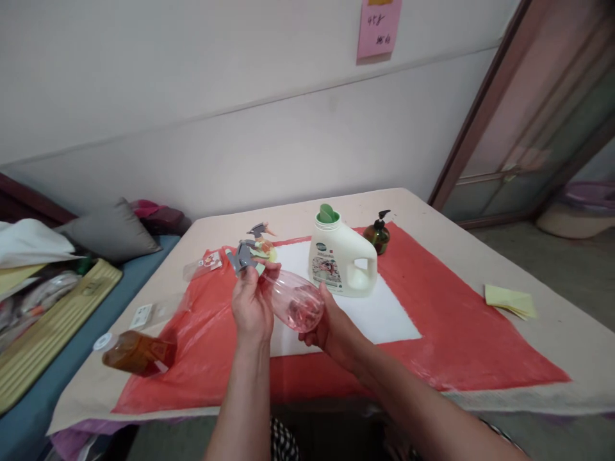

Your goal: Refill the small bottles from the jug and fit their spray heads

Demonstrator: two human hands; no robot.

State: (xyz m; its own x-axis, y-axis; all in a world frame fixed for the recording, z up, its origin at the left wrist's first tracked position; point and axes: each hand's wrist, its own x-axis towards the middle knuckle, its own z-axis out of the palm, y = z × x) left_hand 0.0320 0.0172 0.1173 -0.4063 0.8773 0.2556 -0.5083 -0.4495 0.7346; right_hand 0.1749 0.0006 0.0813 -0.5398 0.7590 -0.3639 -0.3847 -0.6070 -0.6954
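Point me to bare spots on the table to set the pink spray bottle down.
Free: the red sheet right of the white jug, up to the yellow paper; and the white mat just in front of the jug. Crowded: the far left, around the second sprayer, the plastic packets and the amber bottle.

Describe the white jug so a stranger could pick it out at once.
On the table lies a red sheet with a white sheet on it. The white jug stands at its far edge, beyond the hands. Unlike the small dark pump bottle beside it, it has a green cap and side handle.
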